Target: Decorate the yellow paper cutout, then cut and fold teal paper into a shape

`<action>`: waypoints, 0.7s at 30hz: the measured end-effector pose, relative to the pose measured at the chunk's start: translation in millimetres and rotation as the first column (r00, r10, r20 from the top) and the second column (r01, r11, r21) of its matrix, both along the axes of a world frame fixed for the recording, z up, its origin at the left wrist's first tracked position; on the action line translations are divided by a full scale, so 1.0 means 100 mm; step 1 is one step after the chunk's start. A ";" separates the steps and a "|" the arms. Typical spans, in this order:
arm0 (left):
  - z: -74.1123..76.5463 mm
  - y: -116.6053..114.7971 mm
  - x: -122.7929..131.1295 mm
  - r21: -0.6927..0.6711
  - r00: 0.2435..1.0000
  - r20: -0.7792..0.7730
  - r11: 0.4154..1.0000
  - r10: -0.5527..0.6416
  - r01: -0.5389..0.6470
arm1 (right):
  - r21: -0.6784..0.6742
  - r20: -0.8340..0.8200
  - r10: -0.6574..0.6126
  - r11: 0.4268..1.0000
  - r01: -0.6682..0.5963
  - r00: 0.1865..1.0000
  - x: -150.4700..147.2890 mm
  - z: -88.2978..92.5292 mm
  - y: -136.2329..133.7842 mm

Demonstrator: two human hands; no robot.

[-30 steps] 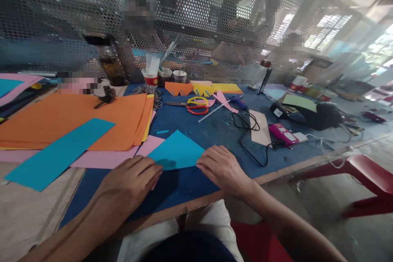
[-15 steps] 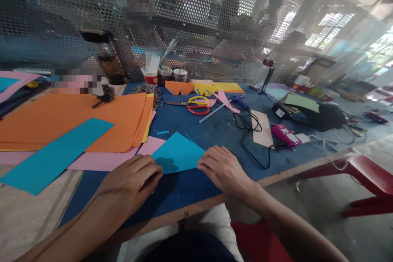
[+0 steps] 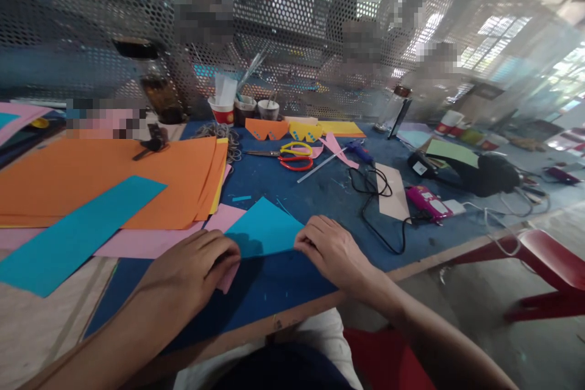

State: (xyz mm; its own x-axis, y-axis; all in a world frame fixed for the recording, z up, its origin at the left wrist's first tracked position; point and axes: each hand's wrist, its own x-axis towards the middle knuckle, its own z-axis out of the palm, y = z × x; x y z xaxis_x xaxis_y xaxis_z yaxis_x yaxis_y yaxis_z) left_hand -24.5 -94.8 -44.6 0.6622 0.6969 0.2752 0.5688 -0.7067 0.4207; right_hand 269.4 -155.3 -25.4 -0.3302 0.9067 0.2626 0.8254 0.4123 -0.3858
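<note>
A folded teal paper triangle (image 3: 265,228) lies on the blue table mat (image 3: 292,280) near the front edge. My left hand (image 3: 194,265) presses its left corner with curled fingers. My right hand (image 3: 331,250) pinches the right corner, fingers bent onto the paper. A pink sheet (image 3: 150,237) lies partly under the triangle and under my left hand. Both hands rest on the mat on either side of the fold.
Orange sheets (image 3: 105,177) with a teal strip (image 3: 73,234) lie at left. Scissors (image 3: 290,156), paper cutouts (image 3: 283,130), cups (image 3: 237,111), a glue gun (image 3: 359,151) with black cord, a pink device (image 3: 427,201) and a dark bag (image 3: 479,172) sit farther back. A perforated metal screen (image 3: 292,30) backs the table. Red stool (image 3: 543,256) at right.
Both hands stay on the teal triangle's corners; the view has shifted slightly and my fingers have curled tighter on the fold.
</note>
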 end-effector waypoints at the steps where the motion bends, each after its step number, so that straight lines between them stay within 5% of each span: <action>1: -0.01 0.01 -0.01 -0.010 1.000 0.003 1.000 0.017 -0.017 | -0.008 -0.011 -0.002 1.000 0.002 1.000 0.00 0.00 0.01; 7: -0.07 0.02 -0.04 -0.064 0.992 0.013 0.991 0.123 -0.121 | -0.058 -0.040 -0.039 0.998 0.036 0.998 0.01 0.01 0.03; 21: -0.02 -0.01 -0.12 -0.179 0.992 -0.016 0.975 0.129 -0.129 | -0.117 -0.064 -0.120 0.987 0.112 0.991 0.01 0.00 0.03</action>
State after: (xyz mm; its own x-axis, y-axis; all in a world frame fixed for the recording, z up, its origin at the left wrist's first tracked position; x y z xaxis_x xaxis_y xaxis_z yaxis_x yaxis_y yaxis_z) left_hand -36.1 -96.2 -46.3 0.5643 0.8144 0.1356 0.6522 -0.5404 0.5316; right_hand 270.0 -151.9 -25.4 -0.2054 0.9629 0.1749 0.8343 0.2657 -0.4832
